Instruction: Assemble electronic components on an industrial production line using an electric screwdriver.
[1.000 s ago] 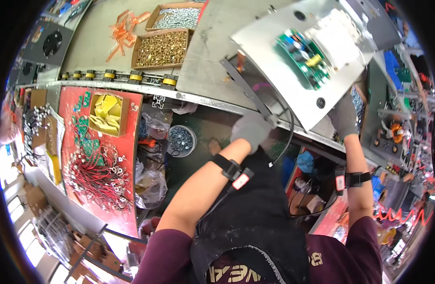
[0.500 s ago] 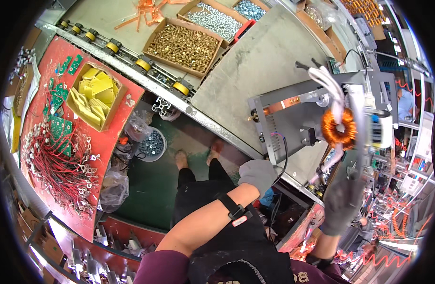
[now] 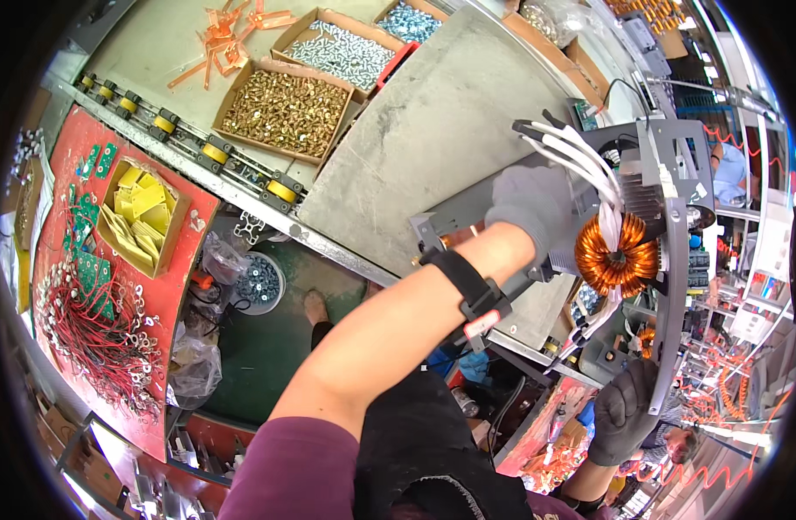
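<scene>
A dark grey metal housing [image 3: 673, 299] stands tilted at the right of the workbench. On it sits a toroidal coil [image 3: 617, 256] wound with copper wire, with white sleeved leads [image 3: 580, 160] running out above and below. My left hand [image 3: 532, 204], in a grey glove, reaches over the housing just left of the coil; its fingers are smeared and partly hidden, so any hold is unclear. Lower right, my right hand [image 3: 623, 412], in a dark grey glove, is closed around the lower end of the housing's long side panel.
Cartons of brass-coloured screws [image 3: 285, 111], silver screws [image 3: 342, 54] and bluish fasteners [image 3: 411, 22] stand at the back. A roller rail [image 3: 214, 152] edges the bench. The red table [image 3: 203, 204] at left bears yellow sheets [image 3: 142, 208], green boards and red-black wires. A fastener bucket [image 3: 278, 282] stands below.
My left hand has gone from the bench's front edge up and right, over the housing beside the coil. The housing and coil have turned, and my right hand sits lower. The whole view has shifted.
</scene>
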`<state>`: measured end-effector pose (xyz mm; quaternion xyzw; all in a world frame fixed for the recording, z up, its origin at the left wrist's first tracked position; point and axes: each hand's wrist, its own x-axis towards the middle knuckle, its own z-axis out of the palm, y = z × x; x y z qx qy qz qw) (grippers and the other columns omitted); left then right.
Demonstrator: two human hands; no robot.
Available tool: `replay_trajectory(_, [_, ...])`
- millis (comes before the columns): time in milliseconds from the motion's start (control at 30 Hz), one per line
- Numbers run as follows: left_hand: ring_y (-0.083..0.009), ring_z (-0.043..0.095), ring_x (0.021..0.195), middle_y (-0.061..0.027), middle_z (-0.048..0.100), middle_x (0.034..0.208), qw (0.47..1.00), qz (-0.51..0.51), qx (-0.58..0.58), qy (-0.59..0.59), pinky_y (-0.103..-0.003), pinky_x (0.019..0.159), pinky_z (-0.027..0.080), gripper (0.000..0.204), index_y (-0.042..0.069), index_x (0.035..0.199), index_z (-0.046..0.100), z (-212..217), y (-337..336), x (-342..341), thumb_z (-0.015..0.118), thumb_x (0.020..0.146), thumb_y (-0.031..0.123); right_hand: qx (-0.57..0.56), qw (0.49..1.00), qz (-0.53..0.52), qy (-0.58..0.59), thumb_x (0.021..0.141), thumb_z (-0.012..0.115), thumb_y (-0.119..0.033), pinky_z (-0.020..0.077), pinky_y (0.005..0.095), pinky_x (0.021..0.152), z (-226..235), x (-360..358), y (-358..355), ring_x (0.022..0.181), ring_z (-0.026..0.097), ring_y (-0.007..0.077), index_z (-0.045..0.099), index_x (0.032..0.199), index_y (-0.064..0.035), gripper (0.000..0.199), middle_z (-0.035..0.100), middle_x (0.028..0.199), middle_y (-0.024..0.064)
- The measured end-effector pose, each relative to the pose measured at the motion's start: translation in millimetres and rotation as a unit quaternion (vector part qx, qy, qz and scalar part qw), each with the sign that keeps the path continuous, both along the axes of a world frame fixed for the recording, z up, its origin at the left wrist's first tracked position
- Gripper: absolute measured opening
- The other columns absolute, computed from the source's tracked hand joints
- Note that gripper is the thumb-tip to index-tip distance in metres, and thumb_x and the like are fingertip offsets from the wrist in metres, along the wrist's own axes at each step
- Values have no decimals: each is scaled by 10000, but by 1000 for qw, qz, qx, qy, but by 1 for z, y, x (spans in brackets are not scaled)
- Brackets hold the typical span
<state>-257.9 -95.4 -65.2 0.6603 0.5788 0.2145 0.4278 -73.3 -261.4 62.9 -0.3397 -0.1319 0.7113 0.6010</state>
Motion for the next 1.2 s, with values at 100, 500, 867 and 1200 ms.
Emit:
replay_trajectory(100, [-276, 620, 932, -146, 604, 1032, 996, 81, 28, 11, -376, 767, 486, 427, 2, 1104, 492, 0, -4, 19, 599, 818, 301, -3, 1000, -1, -6, 966, 376, -208, 191, 224, 332, 0, 4, 1, 426, 250, 83, 383, 709, -95, 281, 323, 598, 5])
replay_trajectory(500, [-286, 502, 956, -95, 516, 1009, 874, 330, 316, -165, -426, 827, 356, 388, 114, 1027, 554, -27, -3, 49, 695, 678, 206, 1, 1000, -7, -17, 953, 373, -153, 199, 226, 322, -1, 8, -1, 415, 244, 87, 377, 719, -91, 241, 310, 595, 6])
replay_trajectory(867, [-272, 454, 1070, -53, 503, 1093, 878, 281, 369, -115, -439, 876, 343, 554, 226, 1189, 534, -30, 0, 53, 682, 659, 173, 11, 1000, -12, 10, 950, 384, -190, 211, 218, 313, -3, 12, 2, 426, 268, 88, 371, 715, -87, 256, 339, 601, 15])
replay_trajectory(1200, [-274, 474, 1066, -85, 538, 1041, 944, 215, 177, -175, -457, 977, 282, 299, 189, 993, 649, -23, 30, 50, 685, 701, 245, -2, 1000, -24, 0, 952, 371, -126, 201, 216, 302, -1, 5, 3, 389, 252, 84, 375, 678, -86, 277, 313, 572, 9])
